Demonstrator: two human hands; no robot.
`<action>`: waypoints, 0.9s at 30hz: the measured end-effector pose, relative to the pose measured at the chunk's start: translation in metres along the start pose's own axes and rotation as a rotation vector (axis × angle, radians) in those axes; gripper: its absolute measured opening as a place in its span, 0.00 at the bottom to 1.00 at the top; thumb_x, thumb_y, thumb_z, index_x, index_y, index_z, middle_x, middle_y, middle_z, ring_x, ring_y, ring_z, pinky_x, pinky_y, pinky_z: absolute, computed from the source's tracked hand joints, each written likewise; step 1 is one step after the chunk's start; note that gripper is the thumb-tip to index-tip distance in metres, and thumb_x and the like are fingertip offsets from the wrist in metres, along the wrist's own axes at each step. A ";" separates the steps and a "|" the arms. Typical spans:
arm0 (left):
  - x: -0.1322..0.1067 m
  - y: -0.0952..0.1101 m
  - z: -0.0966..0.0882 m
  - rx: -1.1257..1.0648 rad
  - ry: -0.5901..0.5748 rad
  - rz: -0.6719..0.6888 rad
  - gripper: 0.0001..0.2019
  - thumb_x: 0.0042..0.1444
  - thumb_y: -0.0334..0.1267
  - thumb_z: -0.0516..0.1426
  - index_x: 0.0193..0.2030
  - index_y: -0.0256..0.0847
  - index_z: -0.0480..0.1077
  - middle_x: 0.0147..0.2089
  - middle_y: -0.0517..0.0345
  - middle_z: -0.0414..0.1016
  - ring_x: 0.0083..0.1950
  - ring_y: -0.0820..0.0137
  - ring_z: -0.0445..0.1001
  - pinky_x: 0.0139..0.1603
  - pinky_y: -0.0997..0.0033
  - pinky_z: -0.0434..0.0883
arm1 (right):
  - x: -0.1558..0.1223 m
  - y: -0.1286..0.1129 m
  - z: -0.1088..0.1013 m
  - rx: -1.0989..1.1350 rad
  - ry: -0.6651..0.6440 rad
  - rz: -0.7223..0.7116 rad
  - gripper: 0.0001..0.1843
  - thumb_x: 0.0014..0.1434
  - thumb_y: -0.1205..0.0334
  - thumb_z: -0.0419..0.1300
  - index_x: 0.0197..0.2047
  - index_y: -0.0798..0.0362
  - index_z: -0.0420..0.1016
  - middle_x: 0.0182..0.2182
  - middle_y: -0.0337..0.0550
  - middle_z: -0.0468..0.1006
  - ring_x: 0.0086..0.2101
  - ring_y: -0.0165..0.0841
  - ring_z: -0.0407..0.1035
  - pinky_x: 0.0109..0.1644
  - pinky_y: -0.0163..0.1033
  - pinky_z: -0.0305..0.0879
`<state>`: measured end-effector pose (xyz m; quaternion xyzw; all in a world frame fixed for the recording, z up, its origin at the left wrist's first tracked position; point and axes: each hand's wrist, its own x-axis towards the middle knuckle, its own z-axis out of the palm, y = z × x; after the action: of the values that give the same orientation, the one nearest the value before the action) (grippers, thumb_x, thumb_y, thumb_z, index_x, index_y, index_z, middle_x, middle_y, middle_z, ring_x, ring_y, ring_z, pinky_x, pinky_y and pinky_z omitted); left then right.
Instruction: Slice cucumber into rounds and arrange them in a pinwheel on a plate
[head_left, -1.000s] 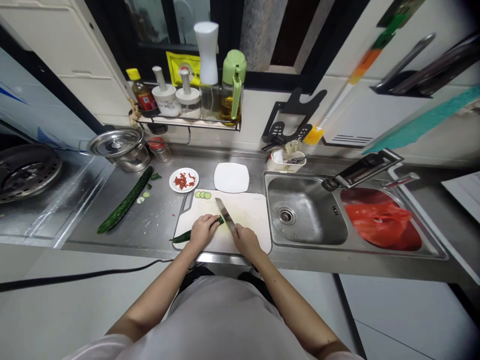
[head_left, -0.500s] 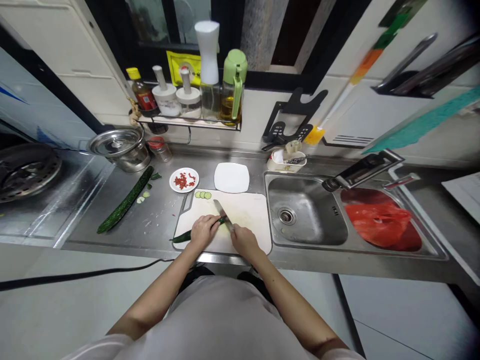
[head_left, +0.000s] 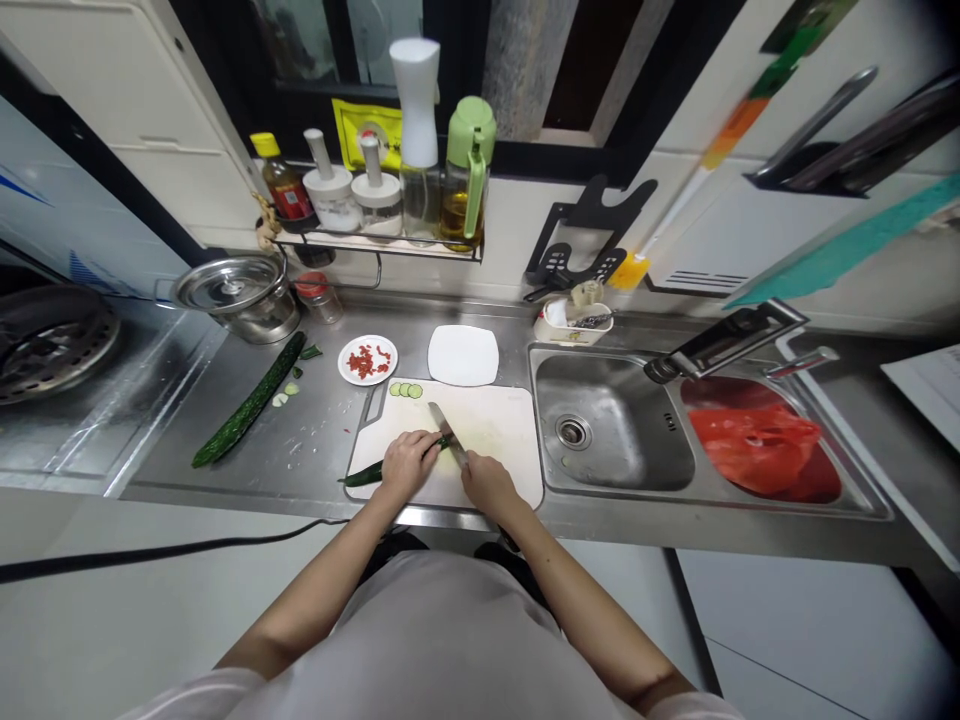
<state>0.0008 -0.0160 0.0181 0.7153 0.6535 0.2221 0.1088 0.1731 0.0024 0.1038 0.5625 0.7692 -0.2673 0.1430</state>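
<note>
My left hand (head_left: 407,463) presses on a dark green cucumber (head_left: 365,475), its fingers closed round it near the cut end. That cucumber lies across the lower left of the white cutting board (head_left: 506,425). A knife (head_left: 448,430) is gripped in my right hand (head_left: 487,483), its blade slanting away to the upper left, right at the cucumber's end by my left fingertips. A short row of cucumber slices (head_left: 406,390) rests at the board's far left corner. Part of the held cucumber is hidden beneath my left hand.
Behind the board are a round plate (head_left: 343,372) with chopped red bits and a square white plate (head_left: 463,356). A whole cucumber (head_left: 251,402) lies left, near a lidded pot (head_left: 255,310). The sink (head_left: 615,450) is right, with a red plastic bag (head_left: 757,450).
The knife tip has shifted very slightly down and to the right. Both hands stay in nearly the same place, and the cucumber is still held.
</note>
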 end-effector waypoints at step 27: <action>0.000 -0.003 0.004 -0.028 -0.009 -0.009 0.14 0.62 0.42 0.53 0.52 0.49 0.73 0.46 0.57 0.77 0.46 0.66 0.72 0.49 0.65 0.68 | -0.008 -0.002 -0.001 -0.049 -0.057 0.003 0.15 0.63 0.69 0.45 0.49 0.58 0.69 0.42 0.56 0.77 0.44 0.41 0.73 0.41 0.39 0.63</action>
<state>-0.0002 -0.0149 0.0134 0.7116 0.6532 0.2276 0.1227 0.1741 -0.0037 0.1096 0.5521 0.7704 -0.2639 0.1790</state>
